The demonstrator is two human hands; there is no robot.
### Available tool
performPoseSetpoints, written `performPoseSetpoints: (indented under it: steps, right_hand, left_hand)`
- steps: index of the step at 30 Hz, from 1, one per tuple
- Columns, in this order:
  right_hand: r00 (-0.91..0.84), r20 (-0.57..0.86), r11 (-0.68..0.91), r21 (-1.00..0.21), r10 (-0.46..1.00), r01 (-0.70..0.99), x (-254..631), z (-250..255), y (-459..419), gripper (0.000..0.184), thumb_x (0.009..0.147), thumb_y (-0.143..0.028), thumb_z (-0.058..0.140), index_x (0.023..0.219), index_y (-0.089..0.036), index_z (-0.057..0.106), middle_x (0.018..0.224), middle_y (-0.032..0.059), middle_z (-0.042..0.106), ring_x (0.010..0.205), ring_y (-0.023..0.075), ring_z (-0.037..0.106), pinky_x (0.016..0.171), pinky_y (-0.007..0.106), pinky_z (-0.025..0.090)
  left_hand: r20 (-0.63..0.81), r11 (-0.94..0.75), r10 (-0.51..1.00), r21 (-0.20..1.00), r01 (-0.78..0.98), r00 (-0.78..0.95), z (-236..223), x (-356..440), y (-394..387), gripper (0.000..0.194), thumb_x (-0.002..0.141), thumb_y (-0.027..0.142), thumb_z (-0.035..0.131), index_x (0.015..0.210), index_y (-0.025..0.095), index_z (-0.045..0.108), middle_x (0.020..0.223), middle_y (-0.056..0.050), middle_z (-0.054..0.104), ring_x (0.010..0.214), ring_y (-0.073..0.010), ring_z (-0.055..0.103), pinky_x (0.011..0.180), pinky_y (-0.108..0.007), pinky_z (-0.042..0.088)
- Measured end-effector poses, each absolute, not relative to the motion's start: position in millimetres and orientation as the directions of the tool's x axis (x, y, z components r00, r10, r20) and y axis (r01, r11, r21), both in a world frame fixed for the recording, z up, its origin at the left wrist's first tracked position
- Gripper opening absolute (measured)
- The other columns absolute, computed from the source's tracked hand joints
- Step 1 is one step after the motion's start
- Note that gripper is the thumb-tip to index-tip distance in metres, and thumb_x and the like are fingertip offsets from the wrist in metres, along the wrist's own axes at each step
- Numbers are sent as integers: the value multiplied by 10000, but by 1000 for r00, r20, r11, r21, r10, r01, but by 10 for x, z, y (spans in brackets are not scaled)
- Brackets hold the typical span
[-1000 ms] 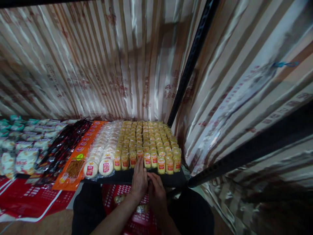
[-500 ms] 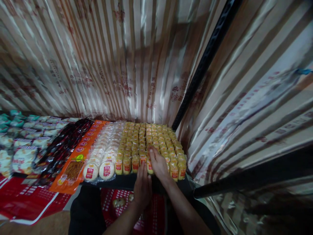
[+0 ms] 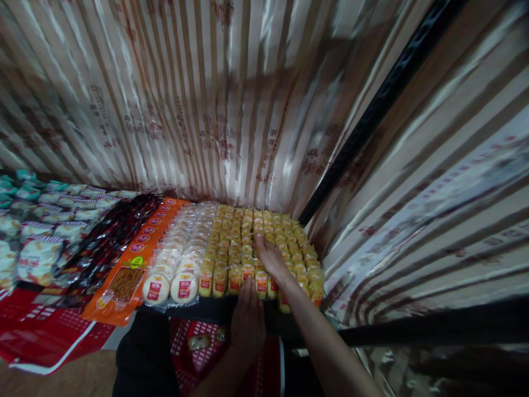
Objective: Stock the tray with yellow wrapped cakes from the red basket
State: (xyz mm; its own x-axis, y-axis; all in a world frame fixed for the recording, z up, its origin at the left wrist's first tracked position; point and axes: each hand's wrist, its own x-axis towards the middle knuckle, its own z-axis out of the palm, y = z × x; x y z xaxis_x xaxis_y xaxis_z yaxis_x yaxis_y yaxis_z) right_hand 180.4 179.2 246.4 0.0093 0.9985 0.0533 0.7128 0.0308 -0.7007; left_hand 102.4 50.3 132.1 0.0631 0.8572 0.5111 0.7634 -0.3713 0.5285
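Observation:
Rows of small yellow wrapped cakes point(image 3: 233, 242) with orange-red labels stand packed together on a dark shelf point(image 3: 194, 309). My left hand point(image 3: 248, 320) is at the front edge, its fingers stretched out together with the tips against the front pack of a middle row. My right hand point(image 3: 270, 258) lies flat over the middle rows, thumb side toward the left, touching the tops; part of its fingers is hidden from me. Neither hand shows anything grasped. Left of the yellow rows are two rows of round white wrapped cakes point(image 3: 184, 286) with red labels.
Farther left lie orange snack packets point(image 3: 119, 286), dark red-black packets point(image 3: 103, 242) and white bags point(image 3: 39, 259). Below the shelf is a red basket point(image 3: 182, 336) holding a few small packs; another red basket point(image 3: 45, 331) is at left. A black post point(image 3: 351, 138) and striped sheeting point(image 3: 231, 99) stand behind.
My right hand has slid farther back over the yellow rows. My left hand has moved slightly right, still at the front edge. The camera view has shifted and tilted a little.

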Motion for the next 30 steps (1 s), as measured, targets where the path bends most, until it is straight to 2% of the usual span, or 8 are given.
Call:
performPoseSetpoints:
  steps: [8,11,14,22,26,30]
  right_hand:
    - [-4,22,20,-756,1000,654,1723,2431,1835,650,887,-592,195,980,-165,676,928,101,709,901,233,646,801,367,460]
    - [32,-2,-22,-785,999,619,1769,2477,1840,677,876,-617,185,973,-167,682,942,102,708,943,244,632,830,371,447]
    - [70,-29,-67,-769,997,635,1812,2535,1864,712,869,-634,157,948,-168,689,953,105,705,972,252,621,857,374,432]
    - [-3,-131,-90,-698,991,711,1726,2585,2010,721,884,-610,132,1138,-133,610,981,118,690,1048,246,584,919,375,394]
    - [-12,-118,-78,-728,993,681,1695,2552,2051,697,876,-622,163,1161,-160,601,981,104,690,999,231,604,897,361,410]
    - [-16,-115,-78,-766,993,638,1748,2532,2058,686,868,-630,166,1115,-183,623,955,81,698,923,225,626,837,346,441]
  left_hand:
    - [544,-359,838,481,800,49,1305,1052,518,549,903,101,310,1424,97,135,1438,-179,310,1343,-258,254,1015,-475,404]
    - [543,-354,839,479,803,45,1295,1062,521,546,905,107,310,1423,89,137,1429,-179,326,1343,-253,258,1015,-464,409]
    - [553,-363,831,460,810,58,1285,1062,522,545,905,112,318,1421,85,147,1419,-182,344,1343,-252,260,1009,-458,417]
    - [571,-350,819,423,836,54,1313,1065,523,542,901,99,315,1417,63,154,1421,-180,341,1349,-236,247,1016,-422,412]
    - [539,-317,842,473,822,15,1322,1079,521,528,909,115,305,1419,84,173,1429,-149,340,1347,-210,258,1031,-390,400]
    - [554,-318,832,449,835,19,1295,1082,522,538,906,116,328,1420,86,171,1419,-157,353,1343,-219,267,1011,-396,416]
